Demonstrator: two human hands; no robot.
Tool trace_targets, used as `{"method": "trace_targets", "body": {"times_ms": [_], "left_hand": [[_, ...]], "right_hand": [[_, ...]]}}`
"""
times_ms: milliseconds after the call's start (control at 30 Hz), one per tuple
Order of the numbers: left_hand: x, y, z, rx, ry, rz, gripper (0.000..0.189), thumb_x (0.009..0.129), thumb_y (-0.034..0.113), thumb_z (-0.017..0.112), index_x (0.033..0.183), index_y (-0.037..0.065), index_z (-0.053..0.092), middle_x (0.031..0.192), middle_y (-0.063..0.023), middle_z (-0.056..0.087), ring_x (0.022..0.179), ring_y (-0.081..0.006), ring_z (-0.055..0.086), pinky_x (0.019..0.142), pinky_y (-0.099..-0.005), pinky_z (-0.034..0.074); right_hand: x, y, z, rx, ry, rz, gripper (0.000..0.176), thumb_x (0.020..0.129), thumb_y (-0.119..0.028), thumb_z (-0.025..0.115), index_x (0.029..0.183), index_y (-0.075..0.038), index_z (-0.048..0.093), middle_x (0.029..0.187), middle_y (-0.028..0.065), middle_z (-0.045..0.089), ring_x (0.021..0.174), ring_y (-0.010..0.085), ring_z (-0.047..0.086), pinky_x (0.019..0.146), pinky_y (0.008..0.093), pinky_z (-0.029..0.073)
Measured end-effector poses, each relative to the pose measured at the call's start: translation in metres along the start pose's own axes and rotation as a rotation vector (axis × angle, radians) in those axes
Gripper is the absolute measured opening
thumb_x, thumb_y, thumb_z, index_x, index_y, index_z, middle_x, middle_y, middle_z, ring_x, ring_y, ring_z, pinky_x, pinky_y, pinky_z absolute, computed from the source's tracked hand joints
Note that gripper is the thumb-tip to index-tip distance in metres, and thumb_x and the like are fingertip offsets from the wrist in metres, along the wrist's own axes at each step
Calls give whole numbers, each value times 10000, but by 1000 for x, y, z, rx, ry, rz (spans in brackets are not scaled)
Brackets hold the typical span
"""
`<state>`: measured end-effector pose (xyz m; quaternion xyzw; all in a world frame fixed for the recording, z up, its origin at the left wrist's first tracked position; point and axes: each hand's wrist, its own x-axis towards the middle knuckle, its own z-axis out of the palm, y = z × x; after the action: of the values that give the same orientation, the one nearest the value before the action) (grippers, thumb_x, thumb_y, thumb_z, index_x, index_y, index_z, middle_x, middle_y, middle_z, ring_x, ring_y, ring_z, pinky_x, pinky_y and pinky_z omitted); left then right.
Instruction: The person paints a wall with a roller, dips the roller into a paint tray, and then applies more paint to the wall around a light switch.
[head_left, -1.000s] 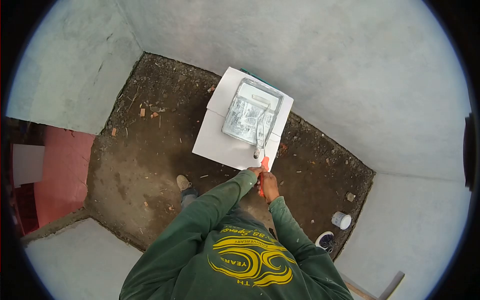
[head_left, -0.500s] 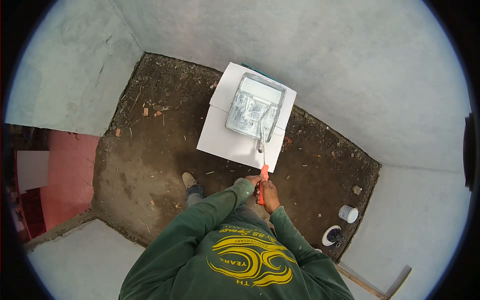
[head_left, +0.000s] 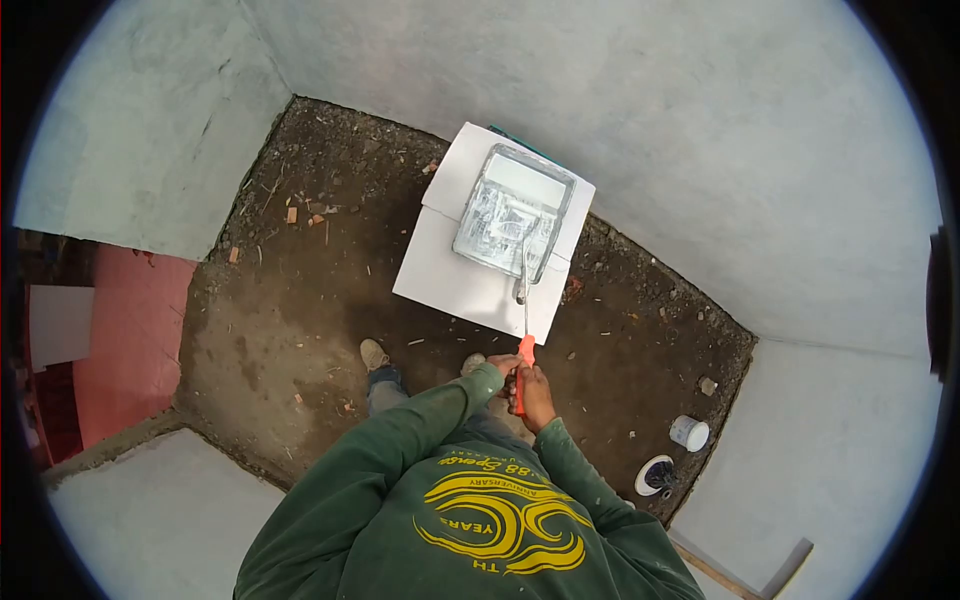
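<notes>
Both my hands grip the orange handle (head_left: pixel 521 372) of a paint roller. My left hand (head_left: pixel 503 364) is on its upper part and my right hand (head_left: pixel 538 392) just below it. The roller's metal frame (head_left: pixel 523 275) reaches forward into a paint tray (head_left: pixel 553 240) holding white paint, and the roller head lies on the tray's ribbed slope. The tray stands on a white sheet (head_left: pixel 440 280) laid on the dirt floor, close to the grey wall.
Grey plastered walls (head_left: pixel 700 150) enclose the rough dirt floor (head_left: pixel 300 300). A small white tub (head_left: pixel 688 432) and a round lid (head_left: pixel 655 475) lie at the right corner. My shoe (head_left: pixel 373 353) shows below the sheet. A pink wall (head_left: pixel 120 340) is at left.
The handle and my hands have drawn back a little from the white sheet's edge. The roller head stays in the tray. The view has shifted slightly.
</notes>
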<state>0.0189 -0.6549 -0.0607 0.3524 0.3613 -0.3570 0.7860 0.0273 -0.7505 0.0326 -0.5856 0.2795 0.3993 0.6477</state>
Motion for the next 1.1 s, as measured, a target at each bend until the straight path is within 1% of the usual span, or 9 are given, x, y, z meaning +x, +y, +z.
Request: {"method": "trace_targets", "body": {"times_ms": [133, 233, 400, 567, 700, 767, 833, 933, 1100], "left_hand": [[12, 24, -1, 207, -78, 79, 290, 887, 412, 486, 864, 132, 562, 598, -21, 532, 422, -142, 465, 344, -321, 337], [6, 40, 11, 264, -38, 55, 280, 906, 393, 457, 866, 133, 552, 633, -3, 532, 486, -139, 489, 429, -305, 383], [-27, 7, 20, 121, -108, 29, 248, 917, 365, 456, 884, 143, 561, 728, -15, 548, 568, -147, 520, 506, -291, 440], [-27, 1, 23, 97, -85, -59, 286, 901, 423, 460, 893, 159, 568, 697, -18, 550, 548, -137, 520, 479, -288, 428], [17, 19, 10, 215, -84, 8, 300, 897, 435, 450, 848, 157, 554, 660, -4, 542, 541, -146, 521, 525, -341, 436], [32, 27, 9, 357, -53, 32, 382, 890, 489, 399, 978, 172, 592, 810, -10, 579, 628, -158, 568, 635, -399, 488], [23, 29, 14, 289, -6, 13, 295, 908, 419, 432, 871, 151, 549, 705, -7, 561, 575, -158, 544, 600, -369, 454], [-7, 7, 12, 187, -162, -22, 308, 913, 400, 433, 940, 113, 543, 791, -51, 588, 592, -183, 578, 575, -375, 503], [-24, -22, 17, 15, -194, -130, 267, 906, 340, 455, 1008, 113, 550, 806, -77, 579, 609, -211, 594, 587, -381, 528]], "right_hand": [[18, -17, 1, -96, 75, -80, 267, 926, -339, 413, 864, -80, 431, 586, 19, 460, 401, 123, 425, 327, 271, 348], [9, -27, -3, -62, 26, -85, 255, 921, -330, 422, 870, -80, 437, 590, 21, 461, 405, 123, 426, 334, 271, 357], [-29, -8, -15, -54, 15, -69, 257, 928, -336, 415, 868, -88, 451, 600, 1, 450, 412, 106, 408, 340, 242, 334], [-20, 5, -23, -58, 31, -43, 283, 921, -366, 434, 874, -87, 443, 588, 22, 461, 403, 134, 432, 333, 272, 361], [9, -16, -18, -74, 39, -70, 282, 919, -366, 432, 867, -89, 444, 586, 20, 458, 405, 132, 432, 332, 271, 359], [11, -29, -15, -58, 23, -30, 285, 916, -371, 432, 859, -92, 441, 588, 19, 458, 408, 131, 433, 330, 268, 355], [6, -29, -15, -51, 11, -30, 294, 914, -382, 437, 851, -95, 442, 577, 14, 453, 405, 129, 433, 328, 270, 353], [-14, -6, -25, -49, -61, -22, 269, 918, -373, 414, 840, -118, 454, 588, -9, 445, 428, 102, 410, 356, 244, 332], [-35, 12, -39, -29, -109, 52, 278, 916, -384, 426, 838, -119, 454, 582, -1, 450, 432, 113, 422, 366, 252, 353]]}}
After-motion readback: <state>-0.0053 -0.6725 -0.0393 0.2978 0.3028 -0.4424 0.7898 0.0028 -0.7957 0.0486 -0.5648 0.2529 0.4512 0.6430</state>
